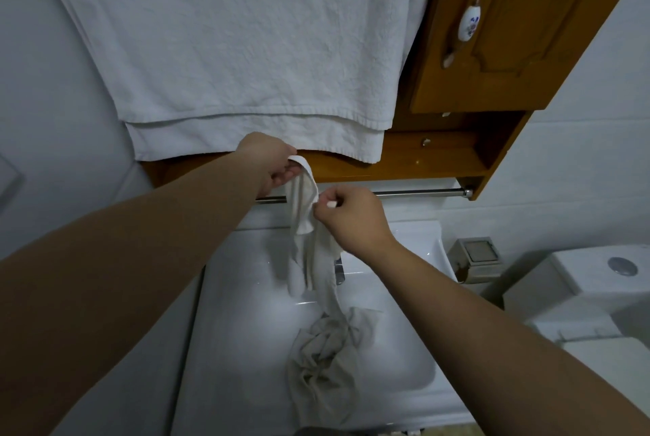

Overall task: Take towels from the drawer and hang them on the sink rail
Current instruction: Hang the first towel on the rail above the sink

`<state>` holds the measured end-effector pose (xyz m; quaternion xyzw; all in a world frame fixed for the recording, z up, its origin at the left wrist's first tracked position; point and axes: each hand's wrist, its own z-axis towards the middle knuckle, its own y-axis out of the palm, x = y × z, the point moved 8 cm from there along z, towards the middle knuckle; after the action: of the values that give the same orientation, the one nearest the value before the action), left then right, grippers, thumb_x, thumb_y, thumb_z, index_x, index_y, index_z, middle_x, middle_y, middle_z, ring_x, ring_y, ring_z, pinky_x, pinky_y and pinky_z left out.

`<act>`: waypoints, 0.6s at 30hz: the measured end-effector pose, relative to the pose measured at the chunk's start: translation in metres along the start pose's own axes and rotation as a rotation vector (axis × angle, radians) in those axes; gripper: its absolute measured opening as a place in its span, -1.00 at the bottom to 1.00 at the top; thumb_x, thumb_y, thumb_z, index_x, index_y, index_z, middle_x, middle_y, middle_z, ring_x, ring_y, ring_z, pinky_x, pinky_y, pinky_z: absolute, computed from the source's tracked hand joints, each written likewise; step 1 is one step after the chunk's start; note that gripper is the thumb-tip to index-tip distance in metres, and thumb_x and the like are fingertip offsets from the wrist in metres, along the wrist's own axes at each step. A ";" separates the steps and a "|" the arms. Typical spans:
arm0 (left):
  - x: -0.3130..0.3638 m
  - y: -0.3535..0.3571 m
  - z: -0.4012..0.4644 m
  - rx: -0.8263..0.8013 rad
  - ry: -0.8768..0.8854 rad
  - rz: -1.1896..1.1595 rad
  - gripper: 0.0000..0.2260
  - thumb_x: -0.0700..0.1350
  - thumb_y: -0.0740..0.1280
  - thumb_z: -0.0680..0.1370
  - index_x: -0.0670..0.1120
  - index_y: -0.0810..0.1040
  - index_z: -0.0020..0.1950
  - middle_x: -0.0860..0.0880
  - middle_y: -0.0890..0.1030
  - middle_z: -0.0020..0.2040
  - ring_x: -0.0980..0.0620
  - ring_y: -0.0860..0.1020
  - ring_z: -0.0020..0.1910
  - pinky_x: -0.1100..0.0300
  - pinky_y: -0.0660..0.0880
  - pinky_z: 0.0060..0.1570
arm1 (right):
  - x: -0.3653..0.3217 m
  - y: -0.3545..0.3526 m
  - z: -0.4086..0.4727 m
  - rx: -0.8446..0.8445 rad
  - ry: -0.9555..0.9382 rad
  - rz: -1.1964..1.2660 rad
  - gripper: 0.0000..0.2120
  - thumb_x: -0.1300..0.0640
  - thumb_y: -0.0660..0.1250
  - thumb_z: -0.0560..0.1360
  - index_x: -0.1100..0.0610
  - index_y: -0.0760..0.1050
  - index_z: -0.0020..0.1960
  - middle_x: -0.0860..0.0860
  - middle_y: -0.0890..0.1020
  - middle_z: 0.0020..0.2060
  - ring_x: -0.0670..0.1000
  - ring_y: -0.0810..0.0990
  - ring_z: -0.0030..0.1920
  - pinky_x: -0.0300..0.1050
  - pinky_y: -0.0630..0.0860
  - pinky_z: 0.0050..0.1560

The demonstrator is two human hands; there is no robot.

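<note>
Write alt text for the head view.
Both hands hold a beige towel at the metal rail: the left hand grips its top end, the right hand pinches it lower. Its tail lies bunched in the white sink.

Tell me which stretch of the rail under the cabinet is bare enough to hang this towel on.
The rail is bare from the right hand to its end cap under the wooden cabinet. The left end is crowded: the left hand, its forearm and the beige towel cover it, with the white towel hanging just above.
</note>
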<state>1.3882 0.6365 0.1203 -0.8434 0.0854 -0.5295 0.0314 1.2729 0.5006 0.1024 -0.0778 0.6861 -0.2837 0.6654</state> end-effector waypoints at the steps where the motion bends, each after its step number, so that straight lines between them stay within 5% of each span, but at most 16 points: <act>1: -0.004 -0.002 0.001 -0.006 -0.013 -0.008 -0.84 -0.22 0.35 0.58 -0.25 0.55 0.13 -0.17 0.65 -0.19 0.10 0.61 -0.53 0.32 0.47 -0.56 | 0.001 -0.003 0.001 0.000 0.038 0.082 -0.92 0.13 0.40 0.45 0.07 0.61 -0.22 -0.10 0.59 -0.33 -0.08 0.52 -0.33 -0.21 0.42 -0.30; 6: -0.017 -0.002 0.002 -0.075 0.001 0.091 -0.64 -0.01 0.39 0.56 -0.21 0.48 0.24 -0.17 0.68 -0.08 0.01 0.67 -0.23 0.27 0.55 -0.42 | 0.005 -0.014 0.010 -0.038 0.204 0.438 -0.84 0.26 0.36 0.45 0.20 0.53 -0.31 0.01 0.52 -0.44 -0.02 0.45 -0.42 -0.08 0.40 -0.31; 10: -0.021 0.002 -0.008 -0.138 0.084 0.168 -0.60 0.11 0.42 0.51 -0.14 0.54 0.20 -0.06 0.60 -0.12 0.06 0.52 -0.28 0.21 0.50 -0.27 | 0.011 -0.019 0.013 -0.023 0.336 0.580 -0.96 0.27 0.35 0.44 0.22 0.51 -0.11 0.14 0.43 -0.32 -0.01 0.39 -0.43 -0.10 0.38 -0.35; 13: -0.027 0.015 -0.027 -0.221 0.156 0.210 -0.58 0.18 0.44 0.47 -0.05 0.58 0.21 0.02 0.57 0.02 0.08 0.54 -0.02 0.19 0.52 -0.16 | 0.020 -0.020 0.016 0.013 0.451 0.714 -0.92 0.25 0.36 0.42 0.22 0.49 -0.10 0.07 0.43 -0.39 -0.05 0.38 -0.48 -0.16 0.37 -0.42; 16: -0.028 0.031 -0.050 -0.321 0.270 0.265 -0.67 0.12 0.47 0.46 0.00 0.64 0.15 0.06 0.64 0.10 0.11 0.57 0.11 0.15 0.55 0.01 | 0.022 -0.019 0.018 0.011 0.484 0.785 -0.95 0.26 0.34 0.43 0.21 0.49 -0.13 0.05 0.45 -0.42 -0.06 0.38 -0.50 -0.20 0.37 -0.47; 18: -0.028 0.041 -0.063 -0.426 0.352 0.294 -0.76 -0.02 0.50 0.46 0.00 0.66 0.11 0.08 0.70 -0.01 0.22 0.63 -0.03 0.31 0.54 -0.13 | 0.022 -0.019 0.019 0.004 0.496 0.787 -0.96 0.27 0.33 0.45 0.20 0.48 -0.18 0.04 0.47 -0.44 -0.08 0.38 -0.51 -0.22 0.38 -0.48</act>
<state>1.3147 0.6031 0.1172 -0.7049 0.3197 -0.6274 -0.0849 1.2839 0.4683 0.0932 0.2601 0.8011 -0.0209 0.5386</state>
